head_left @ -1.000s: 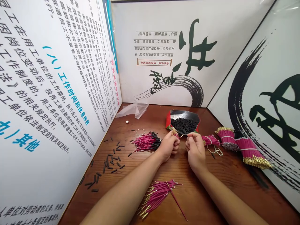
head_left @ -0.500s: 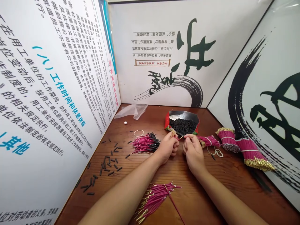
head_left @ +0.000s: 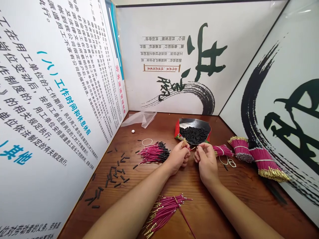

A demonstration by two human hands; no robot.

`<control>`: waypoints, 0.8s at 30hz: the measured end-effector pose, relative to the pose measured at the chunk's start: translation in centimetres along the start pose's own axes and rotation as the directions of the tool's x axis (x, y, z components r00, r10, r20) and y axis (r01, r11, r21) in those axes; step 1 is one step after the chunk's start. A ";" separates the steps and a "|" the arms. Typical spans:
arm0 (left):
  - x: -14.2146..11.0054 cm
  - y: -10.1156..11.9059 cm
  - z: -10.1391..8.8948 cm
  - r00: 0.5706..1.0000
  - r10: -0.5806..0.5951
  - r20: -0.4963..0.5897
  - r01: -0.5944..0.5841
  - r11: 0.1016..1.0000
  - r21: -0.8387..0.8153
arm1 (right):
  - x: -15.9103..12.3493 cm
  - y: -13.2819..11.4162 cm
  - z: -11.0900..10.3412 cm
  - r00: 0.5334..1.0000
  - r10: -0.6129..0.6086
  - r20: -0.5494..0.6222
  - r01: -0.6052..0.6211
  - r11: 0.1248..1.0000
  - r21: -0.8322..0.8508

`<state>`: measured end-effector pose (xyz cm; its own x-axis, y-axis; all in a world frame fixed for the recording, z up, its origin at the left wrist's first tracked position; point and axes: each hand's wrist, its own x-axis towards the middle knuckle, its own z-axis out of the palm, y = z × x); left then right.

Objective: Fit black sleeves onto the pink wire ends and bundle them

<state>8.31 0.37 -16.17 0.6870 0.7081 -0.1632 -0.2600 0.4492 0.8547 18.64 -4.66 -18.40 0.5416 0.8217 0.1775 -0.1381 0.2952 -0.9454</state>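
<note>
My left hand (head_left: 179,155) is closed around a small bunch of wires with gold pin ends (head_left: 184,142) that stick up above the fingers. Close beside it, the fingertips of my right hand (head_left: 204,159) are pinched together; a thin piece shows between the two hands, too small to name surely. Just beyond the hands stands a red and black box (head_left: 210,130) holding many short black sleeves (head_left: 194,134). Left of my left hand lies a pile of magenta wires with black sleeves on their ends (head_left: 153,152). Loose magenta wires with gold ends (head_left: 164,212) lie between my forearms.
Black sleeves (head_left: 113,174) are scattered at the left. Banded magenta bundles (head_left: 267,164) lie at the right, near pale rubber bands (head_left: 231,162). A clear plastic bag (head_left: 143,119) rests at the back. Printed panels (head_left: 169,20) wall the table (head_left: 139,186) in.
Both hands stay nearly in place, the right fingertips shifting slightly. The thin piece between the hands looks less exposed. The whole view has shifted a little.
</note>
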 end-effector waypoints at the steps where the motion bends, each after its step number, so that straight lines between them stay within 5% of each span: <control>1: 0.0 0.0 0.0 1.000 0.001 0.003 -0.001 1.000 0.005 | 0.0 0.0 0.0 1.000 -0.003 0.002 0.003 1.000 0.009; 24: -0.2 -0.2 0.3 0.999 0.034 -0.017 -0.033 0.998 0.056 | -0.3 -0.4 0.0 1.000 -0.021 -0.015 0.021 1.000 -0.005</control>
<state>8.43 0.02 -16.21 0.6664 0.7320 -0.1418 -0.2445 0.3942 0.8859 18.54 -5.07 -18.11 0.5565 0.8081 0.1931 -0.1229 0.3099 -0.9428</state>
